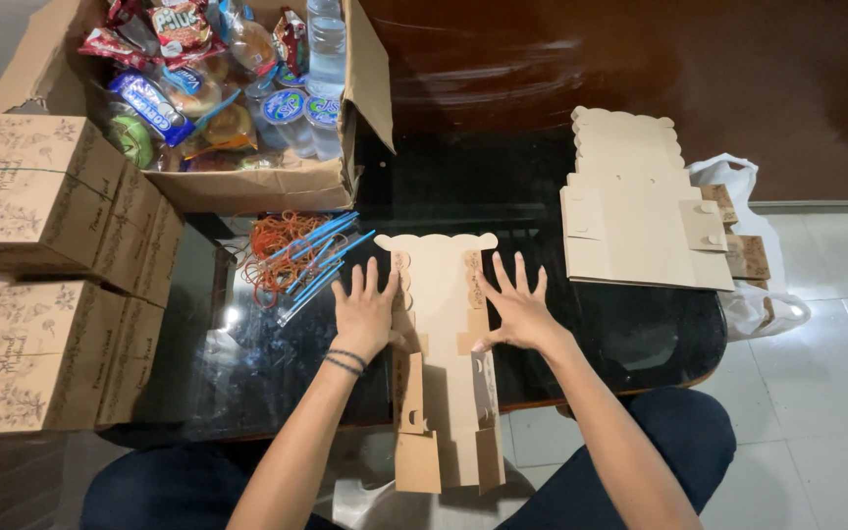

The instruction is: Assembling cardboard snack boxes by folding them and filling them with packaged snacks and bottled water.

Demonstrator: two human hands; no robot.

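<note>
Both hands' (365, 314) grip wide, flat on carton blank (441, 363), straws (316, 265) and flat stack (635, 216) alongside.

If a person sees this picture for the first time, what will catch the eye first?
Both hands, left hand and right hand, press flat on an unfolded cardboard box blank at the centre of the dark glass table. At the top left, an open carton holds colourful snacks.
</note>
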